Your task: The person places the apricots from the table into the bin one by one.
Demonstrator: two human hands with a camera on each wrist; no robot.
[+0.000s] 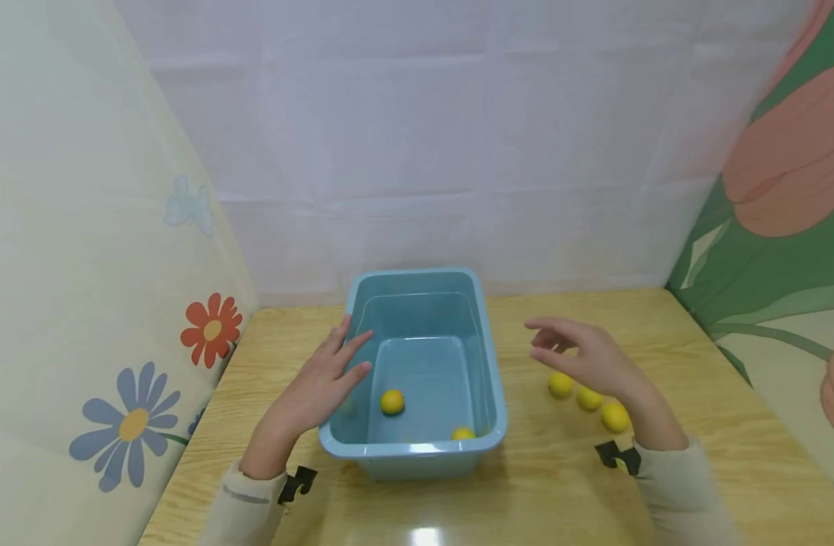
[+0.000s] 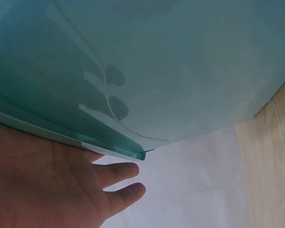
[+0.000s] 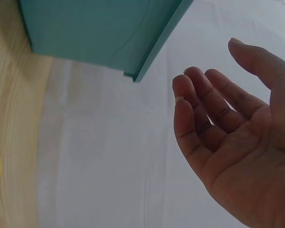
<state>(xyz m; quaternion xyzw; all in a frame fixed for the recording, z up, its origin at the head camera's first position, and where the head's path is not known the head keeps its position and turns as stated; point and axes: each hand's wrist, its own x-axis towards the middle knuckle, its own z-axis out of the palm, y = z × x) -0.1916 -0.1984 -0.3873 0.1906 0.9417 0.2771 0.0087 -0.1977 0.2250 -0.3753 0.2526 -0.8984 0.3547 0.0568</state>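
Hovering nr yellow fruits (image 1: 589, 398), R hand (image 1: 592, 359) w/ fingers (image 3: 211, 97) bent

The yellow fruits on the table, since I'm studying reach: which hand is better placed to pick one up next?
Probably the right hand: it hovers empty near the yellow fruits, while the left hand is across the blue tub from them.

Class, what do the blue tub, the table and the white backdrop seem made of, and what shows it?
Blue tub: probably moulded plastic, glossy, given its rounded corners and shiny rim.
Table: wood or wood-look laminate with a smooth sheen; grain and a bright reflection show.
White backdrop: likely fabric, matte, judging by its fold creases.
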